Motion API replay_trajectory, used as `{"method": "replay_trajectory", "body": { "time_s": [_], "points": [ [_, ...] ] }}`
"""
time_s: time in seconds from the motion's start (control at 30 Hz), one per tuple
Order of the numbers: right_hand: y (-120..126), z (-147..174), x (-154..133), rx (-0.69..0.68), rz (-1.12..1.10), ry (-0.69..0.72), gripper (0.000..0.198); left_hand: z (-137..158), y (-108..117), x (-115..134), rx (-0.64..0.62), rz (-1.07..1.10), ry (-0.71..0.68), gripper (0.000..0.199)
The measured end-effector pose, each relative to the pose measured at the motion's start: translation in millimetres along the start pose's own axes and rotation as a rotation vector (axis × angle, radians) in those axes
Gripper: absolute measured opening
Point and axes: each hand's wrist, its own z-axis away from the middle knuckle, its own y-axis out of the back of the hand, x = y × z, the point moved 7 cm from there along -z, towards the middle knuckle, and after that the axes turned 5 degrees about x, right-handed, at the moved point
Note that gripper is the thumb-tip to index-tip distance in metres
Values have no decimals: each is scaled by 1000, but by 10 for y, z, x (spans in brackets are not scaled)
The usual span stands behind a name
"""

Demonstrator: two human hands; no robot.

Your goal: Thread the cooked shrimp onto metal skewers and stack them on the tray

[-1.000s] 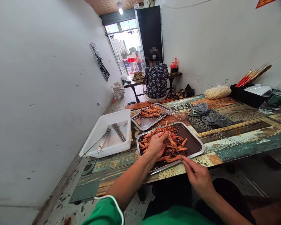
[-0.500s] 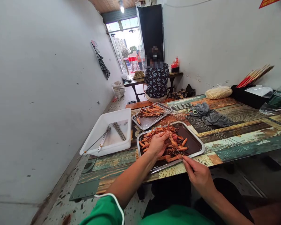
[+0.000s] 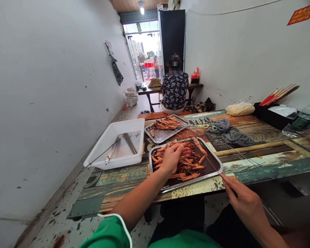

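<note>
My right hand point(image 3: 244, 196) is closed around the end of a thin metal skewer point(image 3: 213, 163), beyond the tray's near right corner. One orange-brown poultry foot point(image 3: 200, 146) is threaded on that skewer, above the tray. My left hand point(image 3: 173, 156) hovers over the pile with fingers stretched out, apart from the skewered foot; its fingertips partly hide the heap. Below it, several marinated poultry feet point(image 3: 189, 176) lie in dark liquid in a metal tray point(image 3: 219, 166). Behind stands a second metal tray point(image 3: 158, 138) with skewered feet point(image 3: 167, 122).
A white plastic bin point(image 3: 113, 165) with metal skewers point(image 3: 130, 143) stands left. Loose skewers point(image 3: 237, 150) and grey cloths point(image 3: 236, 136) lie right. A black box point(image 3: 272, 119) and a plastic bottle point(image 3: 303, 119) sit farther right. A person point(image 3: 175, 91) sits beyond the table, facing away.
My right hand has moved right and toward me with the skewer. The foot on it has come away from my left hand, whose fingers have loosened.
</note>
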Motion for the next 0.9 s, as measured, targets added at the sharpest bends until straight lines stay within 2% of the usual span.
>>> {"method": "replay_trajectory", "body": {
  "time_s": [0.07, 0.23, 0.37, 0.47, 0.67, 0.9],
  "points": [
    [-30, -34, 164, -50, 110, -21, 31, -7, 17, 97, 9, -25, -118, 15],
    [-268, -186, 407, -337, 381, -11, 31, -3, 72, 237, 30, -243, -343, 19],
    [-399, -347, 417, -465, 401, 24, 29, 63, 71, 325, 66, -528, -554, 22],
    [-446, -424, 419, -526, 378, 43, 27, 95, 44, 342, 47, -604, -620, 26],
    [-341, -421, 479, -508, 278, 31, 41, 106, 20, 349, 29, -673, -674, 30],
    [-125, -333, 573, -409, 164, -51, 40, 121, 11, 378, 45, -683, -716, 28]
  ]
}}
